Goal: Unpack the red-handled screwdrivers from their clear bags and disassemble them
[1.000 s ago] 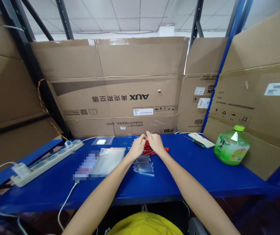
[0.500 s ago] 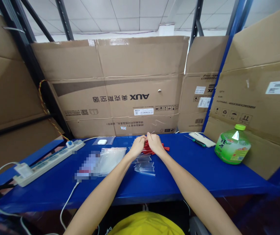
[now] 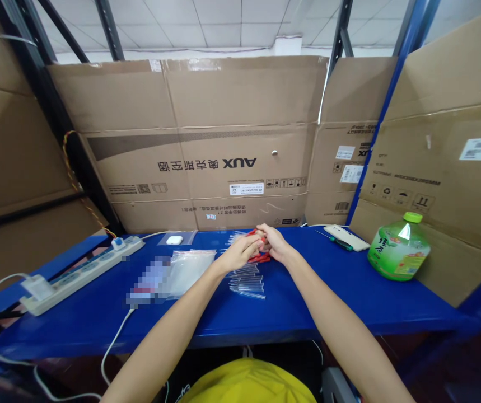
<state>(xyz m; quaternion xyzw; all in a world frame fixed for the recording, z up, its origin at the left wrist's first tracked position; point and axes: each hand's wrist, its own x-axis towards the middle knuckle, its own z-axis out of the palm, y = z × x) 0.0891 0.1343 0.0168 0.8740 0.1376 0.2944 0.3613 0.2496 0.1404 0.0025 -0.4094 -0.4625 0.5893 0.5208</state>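
Note:
My left hand (image 3: 240, 253) and my right hand (image 3: 274, 242) meet over the middle of the blue bench (image 3: 332, 291), fingers pinched together on thin red sticks (image 3: 262, 258). More of these red sticks lie under and beside the hands. Just in front of the hands lies a row of clear thin tubes (image 3: 246, 281). What exactly sits between the fingertips is too small to make out beyond its red colour.
Clear plastic bags (image 3: 187, 266) lie left of the hands. A white power strip (image 3: 78, 273) with cables runs along the left. A white earbud case (image 3: 174, 240) is at the back. A phone (image 3: 346, 237) and a green bottle (image 3: 398, 247) stand right. Cardboard boxes (image 3: 206, 145) wall the bench.
Both hands have shifted slightly right and closed tighter together on the red sticks. The pile under them looks smaller. My head has tipped down a little.

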